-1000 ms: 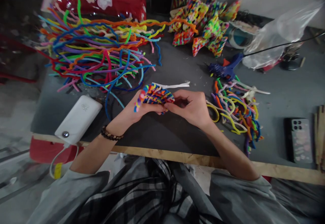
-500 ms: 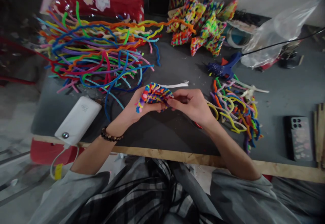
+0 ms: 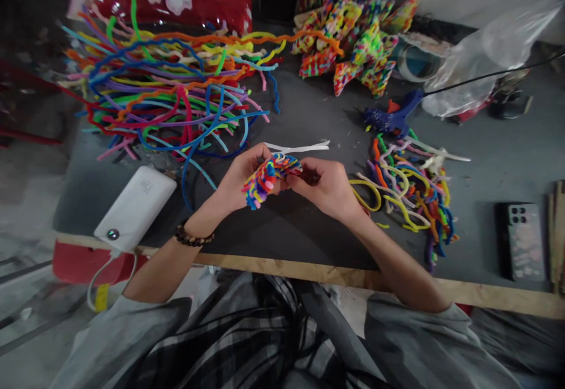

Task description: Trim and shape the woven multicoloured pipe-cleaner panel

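Observation:
A multicoloured woven pipe-cleaner piece is held between my two hands above the grey table. My left hand is closed round its left side, with the fingers partly behind it. At the piece's right edge, the thumb and fingers of my right hand pinch it. White strips lie just beyond the piece. The undersides of the fingers and the far side of the piece are hidden.
Loose pipe cleaners spread across the back left, behind a white power bank. Woven colourful pieces stand at the back. Right of my hands are a blue glue gun, short pipe-cleaner scraps and a phone.
The woven piece has turned in my hands, so more of its outer side shows and its left end sits lower. My right hand has shifted slightly left.

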A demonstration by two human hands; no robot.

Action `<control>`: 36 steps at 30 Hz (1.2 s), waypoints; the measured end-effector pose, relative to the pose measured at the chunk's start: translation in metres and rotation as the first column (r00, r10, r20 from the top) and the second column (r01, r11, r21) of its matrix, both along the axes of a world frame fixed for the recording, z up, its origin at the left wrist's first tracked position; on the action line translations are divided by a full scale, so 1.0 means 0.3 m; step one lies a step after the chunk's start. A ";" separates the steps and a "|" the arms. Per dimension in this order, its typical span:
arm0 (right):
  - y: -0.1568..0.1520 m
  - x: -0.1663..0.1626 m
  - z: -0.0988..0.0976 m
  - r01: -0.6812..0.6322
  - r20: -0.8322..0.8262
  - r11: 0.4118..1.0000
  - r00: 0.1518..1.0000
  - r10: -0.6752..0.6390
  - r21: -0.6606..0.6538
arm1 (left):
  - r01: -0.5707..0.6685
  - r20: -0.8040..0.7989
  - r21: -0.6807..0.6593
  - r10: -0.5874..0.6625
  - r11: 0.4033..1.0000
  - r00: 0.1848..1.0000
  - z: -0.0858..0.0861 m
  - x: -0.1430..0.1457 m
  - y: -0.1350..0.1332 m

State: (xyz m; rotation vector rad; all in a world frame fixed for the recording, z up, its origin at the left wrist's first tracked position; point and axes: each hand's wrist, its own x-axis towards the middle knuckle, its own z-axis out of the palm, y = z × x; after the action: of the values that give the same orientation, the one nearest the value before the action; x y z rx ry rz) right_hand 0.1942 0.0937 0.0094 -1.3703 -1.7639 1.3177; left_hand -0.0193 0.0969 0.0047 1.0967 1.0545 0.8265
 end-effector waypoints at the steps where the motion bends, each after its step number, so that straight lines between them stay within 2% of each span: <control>1: -0.002 -0.002 0.002 0.000 -0.006 1.000 1.000 0.000 0.006 | -0.005 -0.012 0.014 0.005 1.000 1.000 0.001 0.001 0.001; 10: -0.010 -0.014 0.012 0.016 0.171 0.994 0.985 -0.034 0.108 | 0.024 -0.031 0.027 -0.023 0.999 0.999 0.007 0.008 0.002; 15: -0.014 -0.024 0.000 0.038 0.238 0.987 0.968 -0.075 0.156 | 0.011 -0.087 0.140 0.001 0.990 0.996 -0.006 0.016 -0.002; 17: -0.003 -0.017 0.005 0.023 0.297 0.988 0.952 -0.069 0.156 | 0.054 -0.088 0.159 -0.040 0.986 0.995 -0.020 0.010 -0.004; 21: 0.046 0.036 0.056 -0.078 0.410 0.988 0.912 0.018 0.130 | 0.236 0.003 0.156 -0.240 0.959 0.971 -0.050 -0.029 0.006; 24: 0.078 0.094 0.113 -0.242 0.452 0.968 0.872 0.188 0.063 | 0.340 0.039 0.156 -0.350 0.927 0.936 -0.049 -0.052 0.024; 26: 0.081 0.120 0.141 -0.320 0.504 0.944 0.829 0.241 0.075 | 0.321 0.053 0.133 -0.330 0.938 0.942 -0.040 -0.052 0.031; 28: 0.070 0.125 0.154 -0.349 0.563 0.925 0.799 0.211 0.149 | 0.261 0.094 0.095 -0.270 0.961 0.958 -0.030 -0.043 0.027; 31: 0.041 0.097 0.145 -0.305 0.546 0.919 0.828 0.127 0.250 | 0.228 0.149 0.025 -0.229 0.973 0.962 -0.022 -0.023 0.010; 36: 0.021 0.043 0.102 -0.163 0.392 0.953 0.918 0.051 0.257 | 0.318 0.144 0.072 -0.326 0.945 0.934 -0.026 0.000 -0.002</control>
State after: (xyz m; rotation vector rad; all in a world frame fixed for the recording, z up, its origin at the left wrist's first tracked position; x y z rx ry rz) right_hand 0.2072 0.1001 0.0400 -1.4478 -2.2179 0.8357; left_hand -0.0193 0.0964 -0.0033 1.1879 0.7034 0.6618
